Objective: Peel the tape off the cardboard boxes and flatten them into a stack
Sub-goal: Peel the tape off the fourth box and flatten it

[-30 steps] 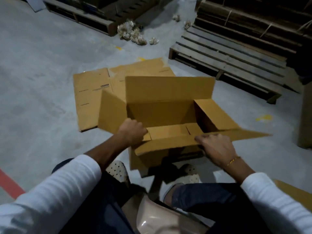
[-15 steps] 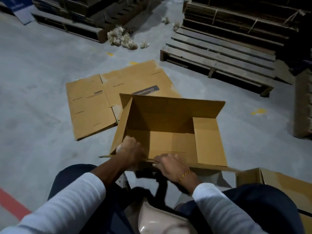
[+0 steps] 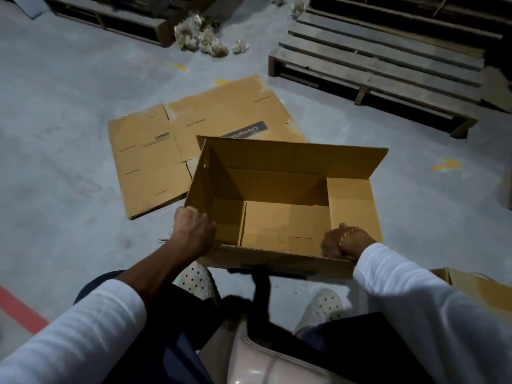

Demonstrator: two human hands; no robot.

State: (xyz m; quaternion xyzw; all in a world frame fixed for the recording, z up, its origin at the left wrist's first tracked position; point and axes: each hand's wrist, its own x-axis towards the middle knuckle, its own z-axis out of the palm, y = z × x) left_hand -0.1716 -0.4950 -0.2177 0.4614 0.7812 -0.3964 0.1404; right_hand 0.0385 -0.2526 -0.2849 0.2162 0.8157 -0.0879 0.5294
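Note:
An open brown cardboard box (image 3: 279,187) stands in front of my knees with its flaps spread and its inside bare. My left hand (image 3: 194,231) grips the box's near left corner, fingers curled over the edge. My right hand (image 3: 343,242) grips the near right edge, fingers folded inside the box. Behind it a stack of flattened cardboard boxes (image 3: 171,151) lies on the concrete floor, partly hidden by the open box. No tape shows on the box from here.
A wooden pallet (image 3: 382,59) lies at the back right, another pallet (image 3: 110,15) at the back left. Crumpled tape or paper scraps (image 3: 202,40) sit between them. Another cardboard box (image 3: 479,286) stands at my right side. My feet are under the box.
My right hand slid from the middle of the near edge to the right end. The near flap has folded down and the box has squared up, closer to me.

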